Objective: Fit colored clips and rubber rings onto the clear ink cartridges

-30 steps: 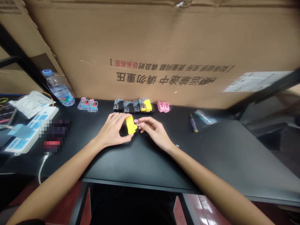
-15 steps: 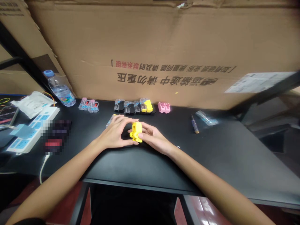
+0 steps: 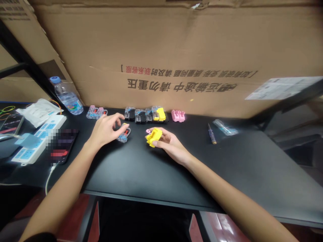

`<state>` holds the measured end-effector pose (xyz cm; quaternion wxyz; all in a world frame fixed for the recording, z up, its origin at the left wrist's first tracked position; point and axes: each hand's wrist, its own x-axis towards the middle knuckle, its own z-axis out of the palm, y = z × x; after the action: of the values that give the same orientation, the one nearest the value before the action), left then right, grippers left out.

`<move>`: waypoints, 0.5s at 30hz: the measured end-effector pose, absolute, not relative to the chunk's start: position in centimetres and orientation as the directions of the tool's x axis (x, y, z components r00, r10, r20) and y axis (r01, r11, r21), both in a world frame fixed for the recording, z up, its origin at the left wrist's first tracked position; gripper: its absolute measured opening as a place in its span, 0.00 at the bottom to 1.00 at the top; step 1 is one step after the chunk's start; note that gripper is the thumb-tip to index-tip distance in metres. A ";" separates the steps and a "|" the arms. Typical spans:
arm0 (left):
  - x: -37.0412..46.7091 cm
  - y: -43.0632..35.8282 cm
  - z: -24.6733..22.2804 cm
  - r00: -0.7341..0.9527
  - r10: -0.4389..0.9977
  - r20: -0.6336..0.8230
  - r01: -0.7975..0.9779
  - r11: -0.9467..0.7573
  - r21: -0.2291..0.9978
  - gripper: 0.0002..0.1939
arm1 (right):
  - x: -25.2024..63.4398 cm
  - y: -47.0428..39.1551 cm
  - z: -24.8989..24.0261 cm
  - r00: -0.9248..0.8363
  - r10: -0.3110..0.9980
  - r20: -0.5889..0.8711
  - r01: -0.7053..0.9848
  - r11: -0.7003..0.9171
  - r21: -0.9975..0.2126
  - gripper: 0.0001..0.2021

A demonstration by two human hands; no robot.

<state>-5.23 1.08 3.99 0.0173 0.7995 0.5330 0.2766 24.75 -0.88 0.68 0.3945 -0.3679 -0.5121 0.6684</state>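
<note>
A yellow plastic housing [image 3: 155, 134] is pinched between the thumb and fingers of my right hand [image 3: 173, 145], above the middle of the black table. A small pink round part [image 3: 148, 131] shows just beyond it. My left hand [image 3: 106, 130] has its thumb and fingers spread around the near side of a clear plastic connector [image 3: 123, 135] with blue and orange-red inside and a bit of yellow at its top. The thumb overlaps the connector's edge; whether it touches is unclear.
Along the cardboard wall [image 3: 156, 43] stand clear-and-pink connectors [image 3: 93, 113], black-and-clear ones [image 3: 140, 116], a yellow-covered one [image 3: 160, 114] and a pink housing [image 3: 178, 116]. A screwdriver [image 3: 212, 134] and plastic packet [image 3: 224, 127] lie right; a bottle [image 3: 69, 99], power strip [image 3: 37, 139] and phone [image 3: 68, 144] left.
My left hand has moved left, away from the yellow housing, to the clear connector, with its fingers apart. My right hand keeps the housing, which is now tilted and a little farther right.
</note>
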 end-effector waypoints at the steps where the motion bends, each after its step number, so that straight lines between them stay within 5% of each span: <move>1: -5.4 1.1 4.0 0.249 0.905 0.344 0.872 -0.364 0.328 0.21 | 24.8 -0.9 0.7 -0.417 0.905 -0.087 -0.143 -0.160 -0.977 0.27; 5: -5.5 0.9 4.0 0.154 0.987 0.049 0.932 -0.162 0.326 0.35 | 24.8 -0.8 0.6 -0.413 0.906 -0.090 -0.096 -0.141 -0.985 0.26; 8: -5.4 0.8 3.8 0.150 0.988 -0.033 0.941 -0.132 0.312 0.38 | 24.7 -0.8 0.5 -0.407 0.909 -0.089 -0.080 -0.133 -0.988 0.26; 15: -4.7 1.0 3.1 0.258 0.959 -0.121 0.902 -0.194 0.386 0.25 | 24.4 -0.9 0.5 -0.371 0.923 -0.105 -0.058 -0.136 -0.989 0.26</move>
<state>-4.69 0.96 3.11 0.1932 0.7692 0.6047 0.0732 24.44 -0.94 0.55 0.3863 -0.4068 -0.5318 0.6344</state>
